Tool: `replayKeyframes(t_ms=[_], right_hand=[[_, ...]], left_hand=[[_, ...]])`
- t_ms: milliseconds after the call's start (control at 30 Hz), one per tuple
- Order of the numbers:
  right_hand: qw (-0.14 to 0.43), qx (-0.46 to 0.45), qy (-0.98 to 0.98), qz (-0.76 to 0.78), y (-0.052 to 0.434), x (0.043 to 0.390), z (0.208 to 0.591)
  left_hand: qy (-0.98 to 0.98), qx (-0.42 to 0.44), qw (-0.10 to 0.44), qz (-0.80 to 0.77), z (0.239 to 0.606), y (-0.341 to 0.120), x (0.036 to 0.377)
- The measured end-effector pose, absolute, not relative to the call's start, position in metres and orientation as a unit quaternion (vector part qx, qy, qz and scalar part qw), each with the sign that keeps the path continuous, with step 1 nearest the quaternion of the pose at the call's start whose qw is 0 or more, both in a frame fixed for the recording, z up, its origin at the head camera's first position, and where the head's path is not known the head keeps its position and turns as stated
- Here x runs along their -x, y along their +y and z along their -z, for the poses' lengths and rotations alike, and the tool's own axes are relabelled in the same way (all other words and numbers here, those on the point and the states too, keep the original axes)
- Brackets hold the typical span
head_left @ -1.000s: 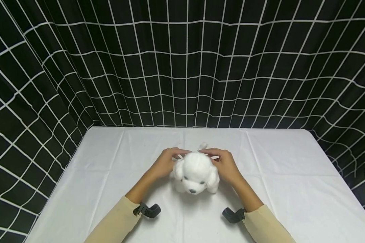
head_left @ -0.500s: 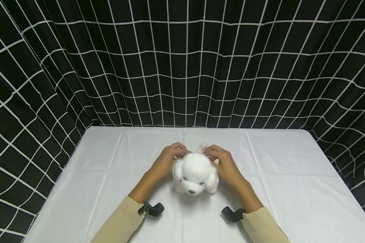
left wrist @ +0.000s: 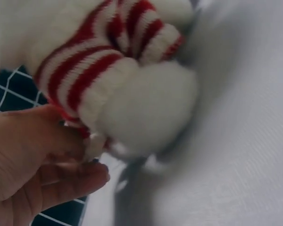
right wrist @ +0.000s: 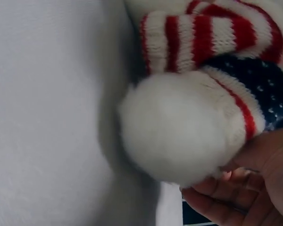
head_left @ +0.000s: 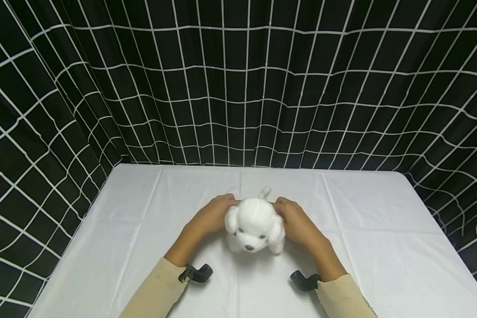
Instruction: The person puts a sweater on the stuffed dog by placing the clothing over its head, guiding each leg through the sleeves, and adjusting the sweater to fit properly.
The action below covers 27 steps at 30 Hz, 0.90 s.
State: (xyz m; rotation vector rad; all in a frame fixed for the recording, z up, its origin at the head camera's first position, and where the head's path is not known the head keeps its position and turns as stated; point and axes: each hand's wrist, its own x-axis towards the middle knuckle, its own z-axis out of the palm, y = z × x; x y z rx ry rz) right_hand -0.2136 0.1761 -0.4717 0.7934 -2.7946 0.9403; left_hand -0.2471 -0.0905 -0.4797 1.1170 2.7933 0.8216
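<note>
The white plush dog sits mid-table on the white tablecloth in our head view, our left hand and right hand grasping its flanks; at the left wrist, fingers pinch its red-striped sweater; at the right wrist, fingers curl under it.

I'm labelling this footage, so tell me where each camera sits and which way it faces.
Head: worn high, looks forward and down at the plush dog on the white tablecloth; both forearms show.
Left wrist: beside the toy, shows its striped sweater and the left hand.
Right wrist: opposite side; right hand.
All share the dog.
</note>
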Motion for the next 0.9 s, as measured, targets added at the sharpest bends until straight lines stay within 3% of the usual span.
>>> replayKeyframes(t_ms=[167, 467, 667, 900], right_hand=[[0.046, -0.248, -0.926, -0.281, 0.178, 0.213, 0.475], [0.043, -0.222, -0.941, -0.252, 0.18, 0.214, 0.483], [0.05, -0.212, -0.934, -0.284, 0.182, 0.213, 0.487], [0.071, -0.218, -0.913, -0.337, 0.183, 0.207, 0.468]], left_hand=[[0.919, -0.328, -0.022, -0.219, 0.487, -0.088, 0.25], [0.932, -0.258, -0.015, -0.253, 0.501, -0.091, 0.252], [0.919, -0.279, 0.004, -0.279, 0.502, -0.092, 0.248], [0.888, -0.331, 0.048, -0.315, 0.479, -0.098, 0.233]])
